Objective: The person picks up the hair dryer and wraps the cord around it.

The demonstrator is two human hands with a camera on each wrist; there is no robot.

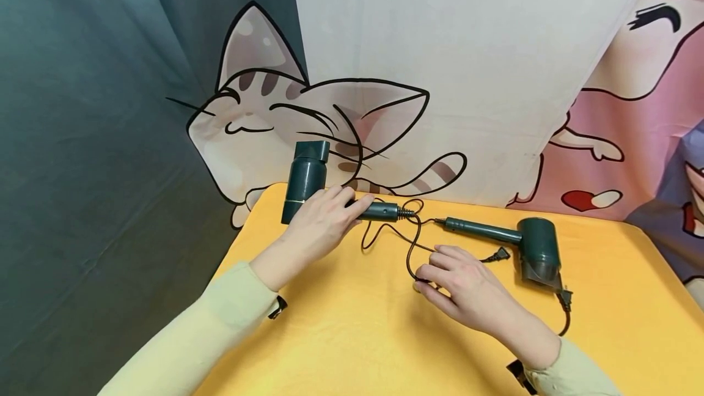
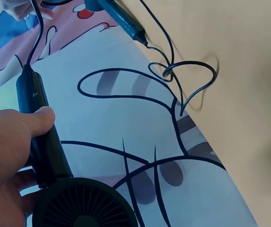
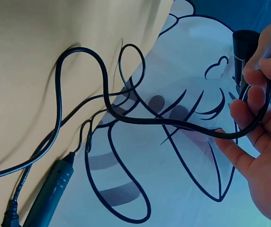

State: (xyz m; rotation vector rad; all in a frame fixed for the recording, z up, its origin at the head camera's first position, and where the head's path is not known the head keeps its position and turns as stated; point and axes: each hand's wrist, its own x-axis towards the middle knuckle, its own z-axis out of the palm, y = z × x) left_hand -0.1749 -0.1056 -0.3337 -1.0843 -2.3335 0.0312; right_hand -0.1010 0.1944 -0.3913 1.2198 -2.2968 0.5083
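Note:
My left hand (image 1: 324, 222) grips the handle of a dark green hair dryer (image 1: 307, 179), whose barrel points upward at the table's far left. In the left wrist view, the thumb lies across the handle (image 2: 50, 151) and the round vented end (image 2: 83, 208) shows below. A black power cord (image 1: 410, 255) runs from that handle to my right hand (image 1: 467, 289). Curled fingers hold the cord (image 3: 192, 126) in a bend, as the right wrist view shows. To the right, a second green hair dryer (image 1: 539, 240) lies with its handle pointing left.
Between the two dryers, thin cord loops (image 1: 374, 237) cross on the yellow tabletop (image 1: 352, 322). One plug (image 1: 499, 255) lies beside the second dryer's handle, another plug (image 1: 565, 299) by its nozzle. Behind the table hangs a cloth with a cartoon cat (image 1: 247, 139).

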